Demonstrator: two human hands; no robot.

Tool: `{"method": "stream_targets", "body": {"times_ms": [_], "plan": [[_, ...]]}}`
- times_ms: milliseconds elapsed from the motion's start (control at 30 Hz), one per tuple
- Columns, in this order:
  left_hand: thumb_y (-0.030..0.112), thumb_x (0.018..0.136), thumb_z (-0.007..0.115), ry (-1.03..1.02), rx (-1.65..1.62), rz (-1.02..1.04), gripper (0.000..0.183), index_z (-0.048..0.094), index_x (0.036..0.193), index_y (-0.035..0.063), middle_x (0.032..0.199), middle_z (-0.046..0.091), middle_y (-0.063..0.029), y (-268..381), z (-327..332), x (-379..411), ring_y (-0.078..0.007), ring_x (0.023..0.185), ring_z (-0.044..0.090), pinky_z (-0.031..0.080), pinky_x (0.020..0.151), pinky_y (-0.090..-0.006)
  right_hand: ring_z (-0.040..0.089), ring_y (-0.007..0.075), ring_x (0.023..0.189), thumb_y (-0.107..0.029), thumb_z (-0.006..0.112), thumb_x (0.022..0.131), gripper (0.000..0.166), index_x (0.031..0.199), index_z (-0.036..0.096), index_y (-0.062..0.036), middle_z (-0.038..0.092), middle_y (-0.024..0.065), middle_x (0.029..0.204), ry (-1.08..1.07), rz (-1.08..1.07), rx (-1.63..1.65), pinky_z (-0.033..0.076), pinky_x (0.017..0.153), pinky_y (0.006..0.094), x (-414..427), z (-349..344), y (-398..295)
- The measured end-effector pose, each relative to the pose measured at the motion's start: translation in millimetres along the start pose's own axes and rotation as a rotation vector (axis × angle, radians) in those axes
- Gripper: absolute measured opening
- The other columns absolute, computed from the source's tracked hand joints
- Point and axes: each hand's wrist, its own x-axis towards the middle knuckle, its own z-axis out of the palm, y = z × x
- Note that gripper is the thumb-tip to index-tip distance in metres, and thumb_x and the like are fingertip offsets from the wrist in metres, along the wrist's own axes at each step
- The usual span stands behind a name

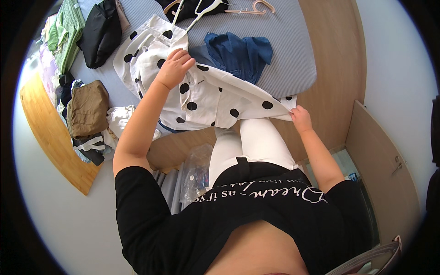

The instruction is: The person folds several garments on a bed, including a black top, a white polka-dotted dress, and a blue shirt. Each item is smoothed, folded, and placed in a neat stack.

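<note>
A white shirt with black polka dots (206, 99) lies spread over the near edge of the bed, a white plastic hanger (197, 17) at its collar end. My left hand (176, 67) has its fingers bent on the shirt near the collar; whether it pinches the cloth is unclear. Out to the right, my right hand (301, 118) grips a corner of the shirt and holds it stretched past the bed's edge. Beyond the shirt lies a crumpled blue denim garment (240, 55). Part of the shirt is hidden under my left forearm.
Folded brown trousers (90, 110) top a clothes pile at the left, with a black garment (101, 34) and green clothes (70, 34) farther back. A pink hanger (263, 7) rests by black cloth at the top. A cabinet door (378, 154) stands at the right.
</note>
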Motion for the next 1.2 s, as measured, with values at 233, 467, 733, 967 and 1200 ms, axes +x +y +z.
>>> {"method": "stream_targets", "body": {"times_ms": [233,467,733,967,1200], "plan": [[0.006,0.075,0.062,-0.404,0.078,-0.110,0.023,0.064,0.096,0.0135,0.105,0.066,-0.0011,3.3,23.7,-7.7,-0.0196,0.113,0.058,0.043,0.095,-0.0369,0.062,0.0353,0.075,-0.011,0.069,0.079,0.008,0.084,0.065,-0.0071,0.059,0.0120,0.084,0.003,0.001,0.085,0.053,0.067,0.0459,3.8,-0.9,-3.6],[0.011,0.076,0.062,-0.407,0.171,-0.241,0.009,0.070,0.078,0.0126,0.088,0.066,0.0009,2.7,43.4,-23.5,-0.0184,0.114,0.056,0.039,0.098,-0.0399,0.061,0.0360,0.077,-0.004,0.067,0.076,0.009,0.082,0.062,-0.0068,0.058,0.0117,0.084,0.015,0.032,0.178,0.052,0.067,0.0460,2.5,-10.6,-13.7],[0.015,0.076,0.062,-0.608,0.291,-0.219,0.014,0.075,0.073,0.0136,0.088,0.072,-0.0023,56.5,-89.8,-63.7,-0.0270,0.135,0.046,0.016,0.118,-0.0613,0.062,0.0315,0.095,0.002,0.066,0.076,0.017,0.089,0.058,-0.0053,0.064,0.0109,0.093,0.171,-0.184,0.240,0.049,0.094,0.0460,37.0,-66.5,-39.8],[0.019,0.079,0.065,-0.436,0.167,-1.071,0.012,0.075,0.080,0.0129,0.153,0.037,-0.0259,181.3,-175.9,-214.8,-0.0436,0.145,0.027,0.020,0.107,-0.0729,0.067,0.0308,0.084,-0.002,0.064,0.083,0.019,0.098,0.056,-0.0108,0.069,0.0082,0.083,-0.291,-0.305,0.100,0.034,0.113,0.0559,74.1,-148.5,-134.9],[0.013,0.079,0.071,-0.411,-0.472,-1.813,0.020,0.076,0.098,0.0177,0.165,0.016,-0.0073,243.0,-15.0,-350.4,-0.0399,0.148,0.020,0.022,0.110,-0.0735,0.068,0.0257,0.084,-0.005,0.060,0.081,0.020,0.097,0.068,-0.0156,0.070,0.0057,0.084,-0.217,-0.811,-0.130,0.046,0.098,0.0461,142.5,-116.0,-281.3]]}}
